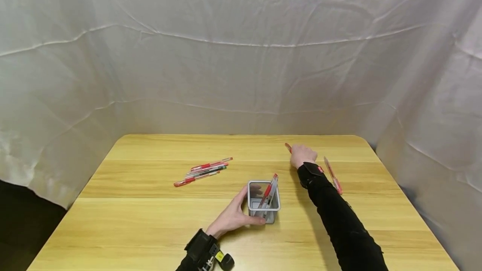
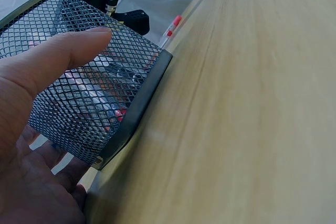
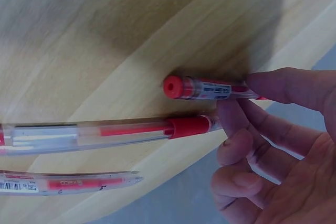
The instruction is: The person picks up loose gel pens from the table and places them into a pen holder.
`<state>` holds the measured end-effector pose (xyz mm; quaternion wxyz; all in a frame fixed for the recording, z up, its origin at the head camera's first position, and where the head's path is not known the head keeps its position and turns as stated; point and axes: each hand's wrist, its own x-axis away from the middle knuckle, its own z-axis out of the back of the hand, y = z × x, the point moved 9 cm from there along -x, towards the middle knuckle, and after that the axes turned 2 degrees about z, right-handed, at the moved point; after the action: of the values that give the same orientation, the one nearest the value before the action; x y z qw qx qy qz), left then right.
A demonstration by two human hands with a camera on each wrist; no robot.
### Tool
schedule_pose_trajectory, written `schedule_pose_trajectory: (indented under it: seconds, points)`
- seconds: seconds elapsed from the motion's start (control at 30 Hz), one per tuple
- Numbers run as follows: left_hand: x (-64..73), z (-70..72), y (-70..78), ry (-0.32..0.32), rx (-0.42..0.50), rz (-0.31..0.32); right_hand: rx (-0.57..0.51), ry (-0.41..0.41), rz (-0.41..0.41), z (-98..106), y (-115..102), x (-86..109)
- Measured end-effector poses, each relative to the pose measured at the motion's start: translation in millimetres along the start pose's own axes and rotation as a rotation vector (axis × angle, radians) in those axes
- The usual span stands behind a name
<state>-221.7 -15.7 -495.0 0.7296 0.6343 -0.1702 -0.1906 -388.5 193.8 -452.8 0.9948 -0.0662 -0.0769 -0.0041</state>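
Observation:
My left hand (image 1: 235, 215) grips a grey metal mesh pen holder (image 2: 68, 114) from its left side, with the thumb across the near wall. Inside the holder (image 1: 264, 209), a red pen (image 1: 266, 194) and a clear-barrelled pen (image 1: 273, 189) lean to the right. Farther back on the right, my right hand (image 1: 302, 155) pinches a red gel pen (image 3: 210, 89) between thumb and fingers, low over the tabletop. The hand hides most of that pen in the head view. Two more red pens lie beside it in the right wrist view, one with a red grip (image 3: 189, 127), the other slimmer (image 3: 84, 183).
Several red and black pens (image 1: 203, 172) lie loosely bunched on the wooden table (image 1: 132, 221), left of the holder. Red pens (image 1: 333, 175) lie by the right forearm. Pale cloth (image 1: 241, 74) hangs behind the table and along its sides.

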Motion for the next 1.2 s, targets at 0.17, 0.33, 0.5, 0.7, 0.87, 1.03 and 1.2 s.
schedule_pose_trajectory:
  seconds: [0.17, 0.33, 0.5, 0.7, 0.87, 1.03, 1.2]
  points:
    - [-0.5, -0.7, 1.5, 0.0, 0.001, -0.004, 0.031, 0.02, -0.003, -0.3, -0.3, -0.9]
    - [-1.1, -1.6, 2.9, -0.005, 0.005, -0.014, 0.039, 0.042, 0.014, -0.8, 1.1, -0.2]
    - [-0.7, -1.7, 1.8, -0.005, 0.007, -0.006, 0.028, 0.05, 0.032, -2.7, 3.4, 1.6]
    - [-0.1, -1.2, 2.6, -0.003, 0.002, -0.014, -0.006, 0.056, 0.041, -0.4, 1.2, 4.2]
    - [-0.3, -1.1, 2.8, -0.002, -0.004, -0.016, -0.056, 0.086, 0.03, 4.6, -0.9, 8.3]
    - [-0.6, -1.5, 3.8, -0.007, -0.009, -0.023, -0.132, 0.134, 0.026, 12.0, -1.3, 15.1]
    - [-0.6, -1.9, 4.4, -0.008, -0.007, -0.021, -0.221, 0.181, 0.026, 21.5, -0.7, 22.0]
